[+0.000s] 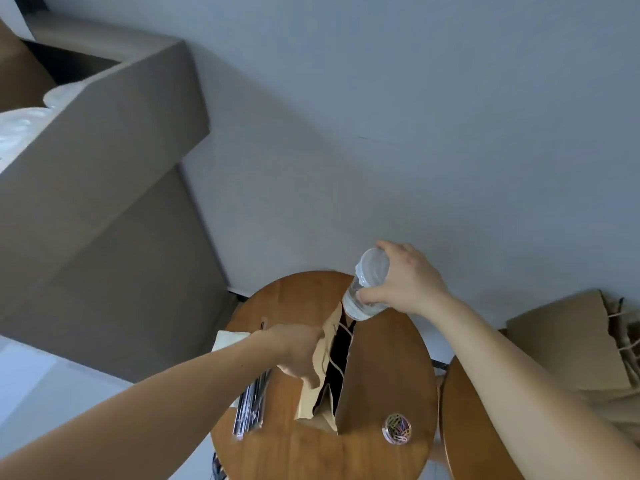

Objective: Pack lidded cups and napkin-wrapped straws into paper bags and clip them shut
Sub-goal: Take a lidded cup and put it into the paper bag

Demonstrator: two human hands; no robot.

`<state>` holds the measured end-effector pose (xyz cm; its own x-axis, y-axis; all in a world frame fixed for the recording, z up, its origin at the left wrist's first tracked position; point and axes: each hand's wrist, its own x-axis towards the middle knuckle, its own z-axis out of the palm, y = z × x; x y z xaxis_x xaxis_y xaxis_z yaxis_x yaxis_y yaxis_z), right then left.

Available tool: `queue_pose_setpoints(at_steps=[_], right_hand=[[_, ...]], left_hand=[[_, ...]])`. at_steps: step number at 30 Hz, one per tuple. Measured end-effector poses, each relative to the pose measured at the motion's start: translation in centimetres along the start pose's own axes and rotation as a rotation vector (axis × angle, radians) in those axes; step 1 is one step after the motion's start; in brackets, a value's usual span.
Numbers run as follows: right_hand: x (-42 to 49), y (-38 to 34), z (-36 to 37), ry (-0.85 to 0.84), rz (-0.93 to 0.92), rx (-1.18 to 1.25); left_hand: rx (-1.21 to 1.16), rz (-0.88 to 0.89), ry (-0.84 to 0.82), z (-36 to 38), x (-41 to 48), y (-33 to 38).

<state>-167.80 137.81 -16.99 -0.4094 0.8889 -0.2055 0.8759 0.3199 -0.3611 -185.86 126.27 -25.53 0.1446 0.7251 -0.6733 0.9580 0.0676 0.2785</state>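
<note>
On the round table [294,299], I am observing the bag [308,407] standing upright, its mouth gaping open. The left hand [294,348] is gripping the bag's left rim, fingers curled over the paper. The right hand [408,278] is holding the cup [369,285], fingers and thumb wrapped round its clear wall. The cup is tilting, its lower end at the bag's far rim, not inside. Straws [251,407] and napkins [230,337] are lying left of the bag; a clip jar [397,428] is standing to its right.
</note>
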Motion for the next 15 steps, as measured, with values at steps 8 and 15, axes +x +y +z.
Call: queue_pose_setpoints(at_steps=[8, 15], right_hand=[[1.4, -2.0, 2.8, 0.048, 0.061, 0.125], [-0.1, -1.6, 5.0, 0.006, 0.145, 0.167]], left_hand=[[-0.236, -0.117, 0.145, 4.0, 2.2, 0.3], [-0.631, -0.291, 0.101, 5.4, 3.2, -0.9]])
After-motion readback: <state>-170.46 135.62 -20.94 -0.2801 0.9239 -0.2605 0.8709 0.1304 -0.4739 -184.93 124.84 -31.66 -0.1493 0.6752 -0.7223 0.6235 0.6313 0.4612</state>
